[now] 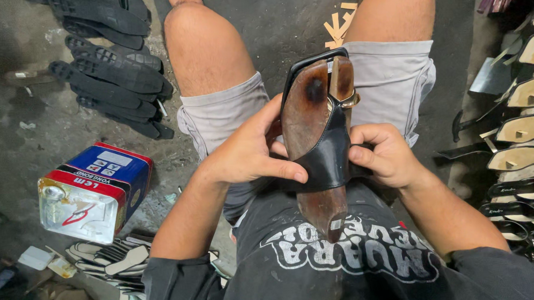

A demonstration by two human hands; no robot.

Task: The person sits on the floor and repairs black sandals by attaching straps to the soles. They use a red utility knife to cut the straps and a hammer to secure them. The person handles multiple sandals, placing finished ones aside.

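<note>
Head view shows a seated person looking down at their lap, where both hands hold a brown wooden shoe last (313, 112) with a black leather upper (327, 156) stretched over it. The left hand (249, 154) grips the last's left side, its fingers curled behind and its thumb pressed flat across the leather near the lower edge. The right hand (387, 157) clamps the right side, its fingers folded onto the leather. A thin black strap (302, 67) loops around the far end of the last, and a small metal buckle (350, 99) sits on the right edge. The upper already wraps the middle of the last, while the wood shows bare at the near toe and the far heel, and no sole is attached, so the sandal appears only partly assembled. On the floor to the left lies a blue and red rectangular metal can (95, 190), with a pile of black rubber soles (113, 72) farther away. At the right edge, tan insoles with black straps (527, 126) are stacked in a row.
</note>
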